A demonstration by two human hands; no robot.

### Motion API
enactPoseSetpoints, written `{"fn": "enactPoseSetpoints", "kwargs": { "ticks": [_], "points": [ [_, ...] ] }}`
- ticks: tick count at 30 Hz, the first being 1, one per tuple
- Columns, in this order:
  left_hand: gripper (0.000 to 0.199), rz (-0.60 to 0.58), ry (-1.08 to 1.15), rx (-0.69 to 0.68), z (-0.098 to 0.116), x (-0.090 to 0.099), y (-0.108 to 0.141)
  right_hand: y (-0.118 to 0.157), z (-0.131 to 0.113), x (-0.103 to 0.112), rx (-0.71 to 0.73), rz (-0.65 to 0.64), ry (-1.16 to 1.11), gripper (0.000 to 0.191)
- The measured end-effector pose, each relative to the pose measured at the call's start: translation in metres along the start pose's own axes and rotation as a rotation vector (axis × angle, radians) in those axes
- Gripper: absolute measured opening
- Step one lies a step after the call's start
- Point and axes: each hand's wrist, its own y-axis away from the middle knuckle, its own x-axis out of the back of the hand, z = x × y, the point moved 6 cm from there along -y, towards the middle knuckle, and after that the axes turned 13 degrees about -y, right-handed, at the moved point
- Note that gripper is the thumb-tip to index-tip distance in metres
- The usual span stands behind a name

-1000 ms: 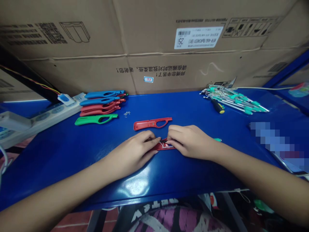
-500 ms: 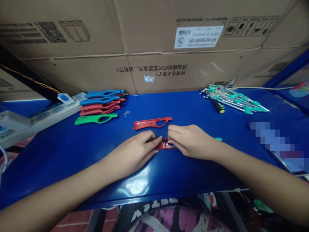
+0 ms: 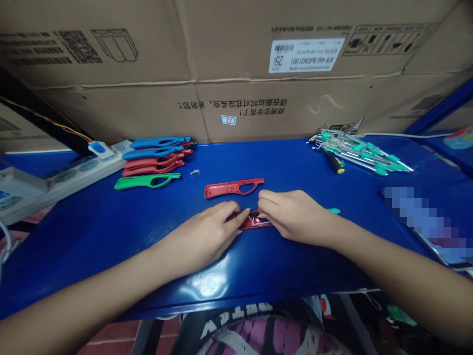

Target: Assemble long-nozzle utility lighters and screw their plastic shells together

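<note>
Low over the blue table, my left hand (image 3: 219, 229) is closed on the left end of a red lighter casing half (image 3: 254, 223). White wires and a small black part show inside that casing. At its other end, my right hand (image 3: 286, 212) has its fingers pinched together at the casing; a small black part shows by the fingertips, and the rest is hidden. A teal-ended piece (image 3: 333, 211) pokes out beyond my right wrist. Just behind my hands lies another red casing half (image 3: 233, 189), hollow side up.
Blue, red and green lighter casings (image 3: 155, 157) are stacked at the back left, beside tiny screws (image 3: 194, 173) and a power strip (image 3: 79, 172). Metal rods with teal ends (image 3: 364, 153) and a screwdriver (image 3: 335, 162) lie back right. A phone-like device (image 3: 424, 231) is at right; cardboard (image 3: 148, 108) stands behind.
Both hands stay at the red casing with almost the same grip. The whole view has shifted very slightly; nothing else has visibly moved.
</note>
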Motion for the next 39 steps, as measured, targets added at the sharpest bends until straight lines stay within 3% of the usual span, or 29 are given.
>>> {"fn": "enactPoseSetpoints", "kwargs": {
  "ticks": [7,15,24,39],
  "points": [
    [0.039,-0.005,-0.013,-0.001,0.001,-0.001,-0.001,-0.001,0.002,0.000,-0.009,0.001,-0.015,0.015],
    [0.037,0.021,-0.237,-0.032,0.012,0.000,0.002,-0.002,0.012,0.003,-0.125,0.054,-0.244,0.017],
    [0.037,0.091,0.073,0.024,0.001,0.007,0.001,-0.002,0.018,0.003,-0.178,0.088,-0.516,0.009],
    [0.033,0.061,0.185,0.044,-0.004,0.003,-0.002,-0.005,0.024,0.001,-0.242,0.142,-0.625,0.013]
  ]
}}
